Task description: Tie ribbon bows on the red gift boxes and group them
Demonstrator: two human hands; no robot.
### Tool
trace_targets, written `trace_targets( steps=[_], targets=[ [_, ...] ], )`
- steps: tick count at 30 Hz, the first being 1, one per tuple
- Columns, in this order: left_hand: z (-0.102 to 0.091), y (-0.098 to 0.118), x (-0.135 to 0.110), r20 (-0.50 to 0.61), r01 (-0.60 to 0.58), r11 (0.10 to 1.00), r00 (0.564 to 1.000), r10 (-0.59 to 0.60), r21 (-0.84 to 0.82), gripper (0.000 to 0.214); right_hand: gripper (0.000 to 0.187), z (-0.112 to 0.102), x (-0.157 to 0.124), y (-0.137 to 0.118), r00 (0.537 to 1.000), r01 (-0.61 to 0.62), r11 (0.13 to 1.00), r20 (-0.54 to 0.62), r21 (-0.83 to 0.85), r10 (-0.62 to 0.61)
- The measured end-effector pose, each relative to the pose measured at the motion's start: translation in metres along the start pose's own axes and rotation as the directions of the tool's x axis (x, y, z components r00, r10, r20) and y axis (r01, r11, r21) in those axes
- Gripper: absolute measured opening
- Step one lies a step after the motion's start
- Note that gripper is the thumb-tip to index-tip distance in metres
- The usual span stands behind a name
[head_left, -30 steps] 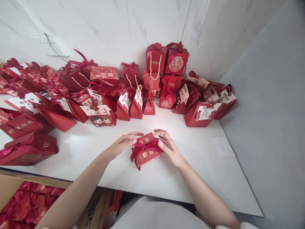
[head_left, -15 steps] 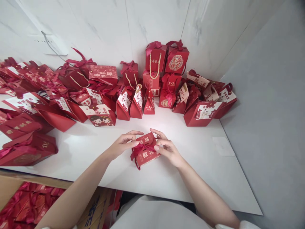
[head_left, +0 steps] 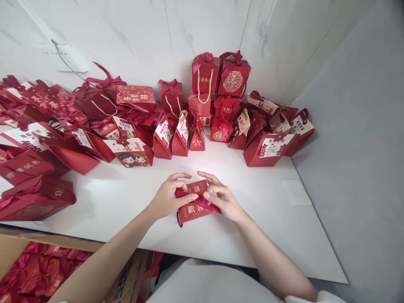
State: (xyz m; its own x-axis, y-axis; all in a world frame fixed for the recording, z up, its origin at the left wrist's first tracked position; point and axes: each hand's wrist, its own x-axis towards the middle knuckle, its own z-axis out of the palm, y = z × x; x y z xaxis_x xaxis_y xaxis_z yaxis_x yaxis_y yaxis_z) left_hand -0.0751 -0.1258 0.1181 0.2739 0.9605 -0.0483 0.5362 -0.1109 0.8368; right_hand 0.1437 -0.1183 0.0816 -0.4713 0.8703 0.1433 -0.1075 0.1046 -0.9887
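A small red gift box (head_left: 196, 213) with pale Chinese characters lies on the white table in front of me. A dark pink satin ribbon (head_left: 211, 205) crosses its top, and a dark red cord loop (head_left: 179, 221) sticks out at its lower left corner. My left hand (head_left: 167, 197) pinches the ribbon between thumb and bent fingers over the left of the box. From the right, my right hand (head_left: 226, 202) closes thumb and fingers on the ribbon near its middle. Both index fingers reach past the box's far edge. The fingers partly hide the ribbon.
Red gift boxes (head_left: 134, 155) with ribbons and handles stand along the wall (head_left: 132, 33), some stacked. A large red box (head_left: 38, 200) sits at the table's left. Below, a cardboard carton (head_left: 12, 248) holds more. A grey panel (head_left: 353, 139) borders the table's right side.
My left hand has shifted right over the box, its thumb now meeting the ribbon near the right hand. The ribbon's bow shape has been gathered or pulled, with a tail now showing toward the right.
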Motion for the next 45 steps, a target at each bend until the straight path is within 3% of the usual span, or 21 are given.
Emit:
trace_targets(
  steps=[6,16,22,27,30,34,39,42,45],
  targets=[
    [0.009,0.001,0.0,0.0,-0.005,0.998,1.0,0.005,-0.057,0.025,0.039,-0.001,0.001,-0.002,1.0,0.025,0.999,-0.007,0.028,-0.025],
    [0.008,-0.003,0.007,0.25,-0.073,0.996,0.965,0.085,-0.06,0.022,0.046,-0.004,0.006,0.007,0.999,-0.013,0.998,-0.05,0.062,0.016],
    [0.011,0.001,0.007,0.304,-0.094,0.995,0.947,0.103,-0.046,0.021,0.043,-0.001,0.008,0.011,0.997,-0.041,0.992,-0.064,0.116,0.049],
    [-0.007,0.006,0.005,0.377,-0.074,0.99,0.919,0.113,-0.118,0.019,0.04,-0.003,0.007,0.013,0.998,-0.052,0.989,-0.031,0.14,0.057],
    [-0.025,0.004,0.003,0.446,-0.06,0.968,0.879,0.167,-0.244,0.038,0.04,-0.008,0.004,0.007,0.997,-0.067,0.983,-0.02,0.171,0.072],
    [-0.035,0.0,-0.001,0.426,-0.004,0.98,0.9,0.09,-0.198,0.047,0.022,-0.022,-0.004,-0.012,0.993,-0.05,0.997,0.111,0.059,0.044],
    [-0.024,0.0,-0.004,0.367,0.007,0.991,0.929,0.043,-0.134,0.046,0.059,-0.035,-0.012,-0.026,0.931,-0.041,0.993,0.356,-0.107,0.076],
    [-0.019,-0.002,-0.004,0.308,0.008,0.99,0.951,0.035,-0.138,0.043,0.061,-0.032,-0.012,-0.024,0.941,-0.03,0.989,0.33,-0.144,0.076],
    [-0.017,-0.003,-0.003,0.272,0.007,0.988,0.962,0.035,-0.153,0.037,0.05,-0.026,-0.01,-0.021,0.968,-0.032,0.991,0.245,-0.132,0.064]
  ],
)
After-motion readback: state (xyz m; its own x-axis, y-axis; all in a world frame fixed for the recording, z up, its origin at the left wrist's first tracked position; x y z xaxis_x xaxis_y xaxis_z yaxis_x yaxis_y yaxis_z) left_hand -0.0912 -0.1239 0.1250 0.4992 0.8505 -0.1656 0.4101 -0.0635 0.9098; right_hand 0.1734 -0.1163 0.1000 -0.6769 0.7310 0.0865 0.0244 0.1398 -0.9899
